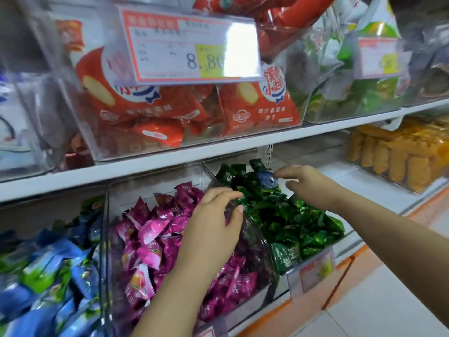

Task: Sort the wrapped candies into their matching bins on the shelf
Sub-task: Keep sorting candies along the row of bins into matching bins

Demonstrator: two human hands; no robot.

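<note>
White shelf point(170, 164) above pale tiled floor point(388, 302)

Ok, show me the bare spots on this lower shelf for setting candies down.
Bare white shelf board lies between the green wrapped candies in their clear bin and the orange snacks in a clear tub. The bins of pink candies and blue candies are heaped full.

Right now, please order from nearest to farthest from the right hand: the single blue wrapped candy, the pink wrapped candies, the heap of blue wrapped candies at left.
From the right hand:
1. Single blue wrapped candy, at its fingertips, atop the green wrapped candies.
2. Pink wrapped candies, middle bin, to its left.
3. Heap of blue wrapped candies, far-left bin.
</note>
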